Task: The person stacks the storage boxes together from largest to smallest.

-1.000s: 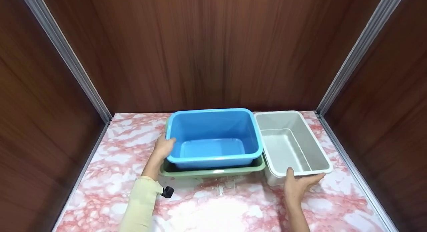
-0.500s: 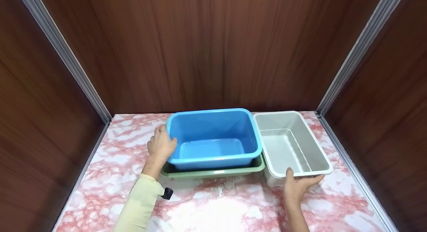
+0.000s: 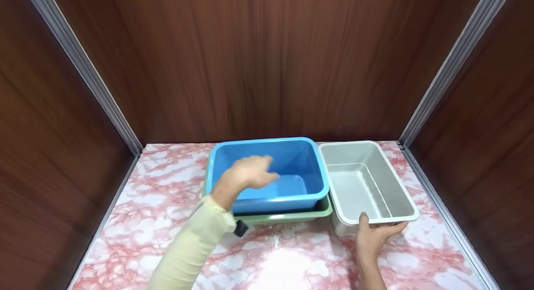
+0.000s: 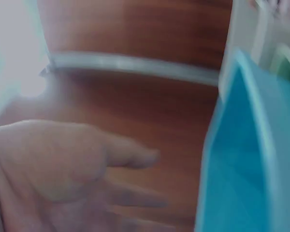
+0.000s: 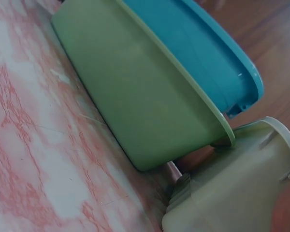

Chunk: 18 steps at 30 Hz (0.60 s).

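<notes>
A blue plastic basin (image 3: 292,196) sits nested in a green basin (image 3: 288,217), whose side wall shows in the right wrist view. To their right stands a light grey plastic basin (image 3: 392,177), close against them. My left hand (image 3: 252,172) hovers over the blue basin with fingers loosely extended; the left wrist view shows the blurred palm apart from the blue wall. At the grey basin's near edge, my right hand (image 3: 370,242) holds the rim, thumb over the inside and fingers spread along the outside beneath it.
The red-and-white marbled tabletop (image 3: 158,190) carries all the basins near its back edge. Brown wood-grain panels (image 3: 258,64) enclose the back and both sides, with grey metal strips (image 3: 83,69) at the corners.
My left hand has left the blue basin's left rim and swung right, over its inside. The right hand stays at the grey basin, and the basins have barely shifted.
</notes>
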### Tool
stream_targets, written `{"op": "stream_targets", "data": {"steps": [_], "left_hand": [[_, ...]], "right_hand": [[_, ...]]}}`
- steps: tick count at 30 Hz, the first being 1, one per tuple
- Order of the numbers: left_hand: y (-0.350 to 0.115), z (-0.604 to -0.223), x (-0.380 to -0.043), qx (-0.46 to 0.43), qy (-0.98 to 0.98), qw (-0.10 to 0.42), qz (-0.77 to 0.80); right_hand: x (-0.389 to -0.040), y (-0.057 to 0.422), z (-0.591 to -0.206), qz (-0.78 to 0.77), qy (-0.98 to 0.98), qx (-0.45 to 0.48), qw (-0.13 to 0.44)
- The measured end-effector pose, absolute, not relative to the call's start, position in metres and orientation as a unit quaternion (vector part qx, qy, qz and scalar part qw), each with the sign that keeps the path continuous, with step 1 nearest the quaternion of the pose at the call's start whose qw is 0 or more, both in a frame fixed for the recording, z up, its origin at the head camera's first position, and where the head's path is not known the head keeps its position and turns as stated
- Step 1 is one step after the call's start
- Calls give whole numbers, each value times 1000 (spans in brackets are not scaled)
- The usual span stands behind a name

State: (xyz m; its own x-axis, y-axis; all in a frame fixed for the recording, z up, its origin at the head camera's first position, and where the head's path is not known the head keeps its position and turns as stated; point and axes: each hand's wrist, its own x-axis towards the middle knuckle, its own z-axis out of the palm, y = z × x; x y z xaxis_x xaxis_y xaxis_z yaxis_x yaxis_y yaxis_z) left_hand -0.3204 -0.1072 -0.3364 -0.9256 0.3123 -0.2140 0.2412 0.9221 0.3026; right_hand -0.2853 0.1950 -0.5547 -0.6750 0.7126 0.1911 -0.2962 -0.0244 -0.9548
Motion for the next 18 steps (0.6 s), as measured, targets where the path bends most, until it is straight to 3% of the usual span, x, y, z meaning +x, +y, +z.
{"op": "stream_targets", "data": {"steps": [3,7,18], "left_hand": [[-76,-317,-319,227,947,205,99],[-32,-303,-327,298,924,230,67],[36,-315,-383,287,919,265,52]], "right_hand": [[-285,196,-554,684,-607,-188,358],[-283,198,-555,671,-611,-207,365],[-284,194,-554,666,-613,-209,370]]}}
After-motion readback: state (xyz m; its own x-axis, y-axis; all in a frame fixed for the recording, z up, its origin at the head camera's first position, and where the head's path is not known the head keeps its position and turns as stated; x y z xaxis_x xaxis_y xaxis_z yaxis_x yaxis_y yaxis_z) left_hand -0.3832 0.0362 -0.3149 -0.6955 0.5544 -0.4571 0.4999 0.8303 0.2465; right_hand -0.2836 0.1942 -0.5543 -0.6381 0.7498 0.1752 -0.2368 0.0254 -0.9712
